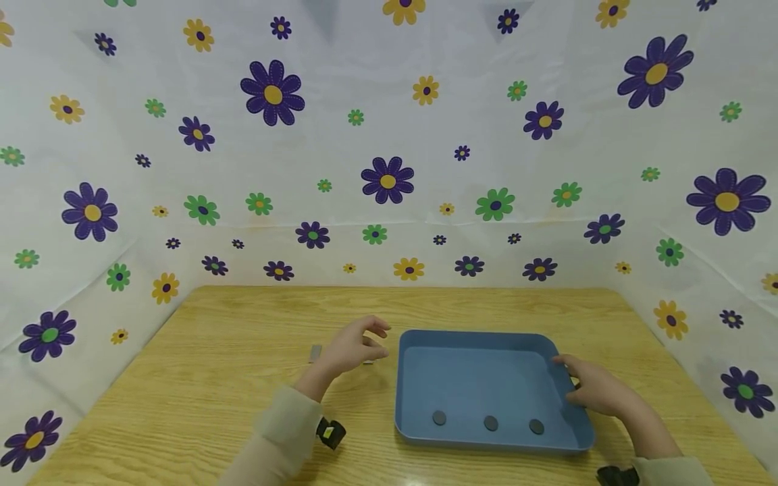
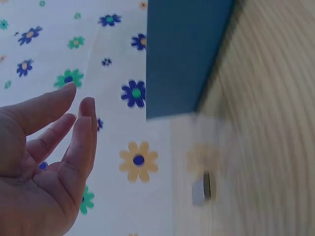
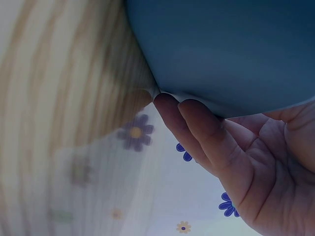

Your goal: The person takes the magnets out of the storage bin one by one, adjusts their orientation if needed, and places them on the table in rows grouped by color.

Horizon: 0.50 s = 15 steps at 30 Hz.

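Observation:
A blue rectangular tray (image 1: 474,378) sits on the wooden table, with dark grey discs (image 1: 490,423) lying inside near its front wall. My right hand (image 1: 598,386) grips the tray's right wall; in the right wrist view its fingers (image 3: 206,128) lie against the outside of the wall. Beyond the tray's left wall, my left hand (image 1: 352,347) hovers over the table with fingers loosely bent and nothing between them. Near it on the table lie a small grey flat piece (image 1: 315,353) and another small piece (image 1: 368,362), partly hidden by the hand.
The wooden table (image 1: 182,385) is enclosed at the back and sides by a white flower-print cloth (image 1: 340,148). A dark strapped device (image 1: 330,432) is on my left wrist, and another (image 1: 616,476) on the right.

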Motion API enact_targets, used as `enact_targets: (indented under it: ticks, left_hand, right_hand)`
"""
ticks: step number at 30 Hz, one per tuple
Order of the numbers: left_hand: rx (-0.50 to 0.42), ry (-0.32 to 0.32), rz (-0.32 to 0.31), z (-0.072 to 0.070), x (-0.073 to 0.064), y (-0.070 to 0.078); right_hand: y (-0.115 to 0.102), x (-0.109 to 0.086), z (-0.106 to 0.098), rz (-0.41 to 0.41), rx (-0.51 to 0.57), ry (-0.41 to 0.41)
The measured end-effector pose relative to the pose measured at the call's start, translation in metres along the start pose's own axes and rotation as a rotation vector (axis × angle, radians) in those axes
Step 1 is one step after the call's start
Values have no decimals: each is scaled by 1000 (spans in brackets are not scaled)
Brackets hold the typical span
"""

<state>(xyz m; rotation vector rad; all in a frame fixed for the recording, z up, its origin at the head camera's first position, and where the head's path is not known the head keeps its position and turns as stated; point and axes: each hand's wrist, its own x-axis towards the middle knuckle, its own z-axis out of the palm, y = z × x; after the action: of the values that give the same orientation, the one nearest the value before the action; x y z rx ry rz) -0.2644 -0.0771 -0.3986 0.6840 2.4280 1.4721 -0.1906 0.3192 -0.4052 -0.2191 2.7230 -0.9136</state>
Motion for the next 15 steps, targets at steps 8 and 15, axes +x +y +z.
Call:
enact_targets:
  ticks: [8, 15]
  left_hand:
    - [-19, -82, 33, 31, 1, 16]
    - [31, -135, 59, 49, 1, 19]
  right_hand:
    - [-1, 1, 0, 14, -1, -4]
    - [-2, 1, 1, 10, -14, 2]
